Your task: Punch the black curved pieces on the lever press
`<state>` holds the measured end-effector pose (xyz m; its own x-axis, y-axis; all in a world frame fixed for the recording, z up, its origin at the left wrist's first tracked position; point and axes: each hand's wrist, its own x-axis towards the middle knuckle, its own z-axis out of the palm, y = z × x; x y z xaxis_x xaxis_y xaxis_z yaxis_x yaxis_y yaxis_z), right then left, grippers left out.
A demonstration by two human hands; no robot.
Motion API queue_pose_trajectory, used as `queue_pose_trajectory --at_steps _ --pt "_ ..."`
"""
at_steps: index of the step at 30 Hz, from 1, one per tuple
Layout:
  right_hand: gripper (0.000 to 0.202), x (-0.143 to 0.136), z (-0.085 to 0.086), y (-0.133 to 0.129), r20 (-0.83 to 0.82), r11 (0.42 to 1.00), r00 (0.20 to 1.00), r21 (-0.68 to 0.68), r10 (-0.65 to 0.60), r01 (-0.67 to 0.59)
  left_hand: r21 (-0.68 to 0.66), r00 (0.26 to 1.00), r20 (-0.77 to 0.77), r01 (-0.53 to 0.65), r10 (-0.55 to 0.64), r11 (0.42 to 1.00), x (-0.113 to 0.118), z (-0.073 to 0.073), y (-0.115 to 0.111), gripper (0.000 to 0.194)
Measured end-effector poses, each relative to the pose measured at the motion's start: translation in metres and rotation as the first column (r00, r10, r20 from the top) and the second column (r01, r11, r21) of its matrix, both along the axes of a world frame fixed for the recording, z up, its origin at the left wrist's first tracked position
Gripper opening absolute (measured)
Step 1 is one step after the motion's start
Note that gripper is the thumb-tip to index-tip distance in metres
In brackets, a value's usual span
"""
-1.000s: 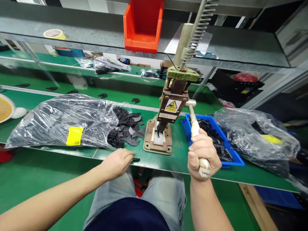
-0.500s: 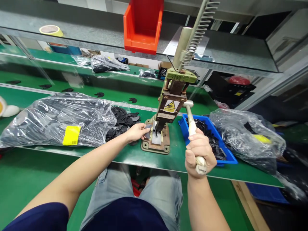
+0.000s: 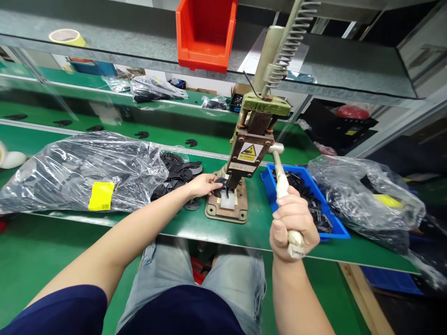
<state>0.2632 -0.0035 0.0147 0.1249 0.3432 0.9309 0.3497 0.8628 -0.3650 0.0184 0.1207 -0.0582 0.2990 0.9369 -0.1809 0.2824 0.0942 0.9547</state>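
My left hand (image 3: 205, 184) pinches a black curved plastic piece (image 3: 220, 186) at the left side of the hand press (image 3: 249, 146), close beside the dark part under its ram. A pale metal plate (image 3: 227, 201) lies on the press base (image 3: 223, 213). Wrapped around the tape-covered press lever (image 3: 282, 184) is my right hand (image 3: 294, 223), its fingers closed. To the left of the press, a pile of black curved pieces (image 3: 179, 170) spills from a clear plastic bag (image 3: 87, 172) with a yellow label.
A blue bin (image 3: 337, 228) of small black parts stands right of the press, beside another clear bag (image 3: 370, 200). An orange bin (image 3: 204, 63) hangs over the shelf edge above. Several black pieces lie spaced along the green strip (image 3: 122, 123) behind.
My left hand has shifted slightly right, and the black piece has turned and sits nearer the ram. My right hand stays on the lever; the view has tilted a little.
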Motion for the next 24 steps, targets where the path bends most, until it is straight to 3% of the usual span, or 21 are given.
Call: queue_pose_trajectory --at_steps 7,13,15,18,21,23,24 --pt "0.023 -0.002 0.002 0.002 -0.029 1.0 1.0 0.008 0.004 -0.004 -0.157 1.0 -0.006 0.028 -0.029 0.987 0.002 0.004 0.008 0.025" --pt "0.025 -0.002 0.004 0.0 -0.012 1.0 1.0 0.008 0.026 -0.026 -0.406 0.999 -0.045 0.01 -0.031 0.914 0.004 0.009 0.015 0.033" --pt "0.025 -0.005 0.019 0.002 -0.039 0.999 0.998 0.021 0.048 -0.047 -0.445 1.0 -0.024 -0.002 -0.01 0.895 0.005 0.011 0.013 0.035" --pt "0.022 -0.007 0.061 0.016 -0.078 0.995 0.993 0.042 0.09 -0.087 -0.445 1.0 0.011 -0.02 0.027 0.896 0.008 0.014 0.006 0.037" --pt "0.048 -0.003 0.105 0.036 -0.06 0.989 0.987 0.011 0.151 -0.151 -0.392 0.997 0.064 -0.023 0.052 0.92 0.008 0.019 -0.003 0.038" --pt "0.054 0.004 0.114 0.047 -0.042 0.987 0.987 -0.011 0.157 -0.158 -0.332 0.991 0.115 -0.02 0.062 0.943 0.002 0.025 -0.013 0.04" --pt "0.054 0.008 0.108 0.049 -0.056 0.992 0.991 -0.023 0.125 -0.127 -0.299 0.988 0.14 -0.016 0.061 0.954 -0.002 0.029 -0.019 0.042"
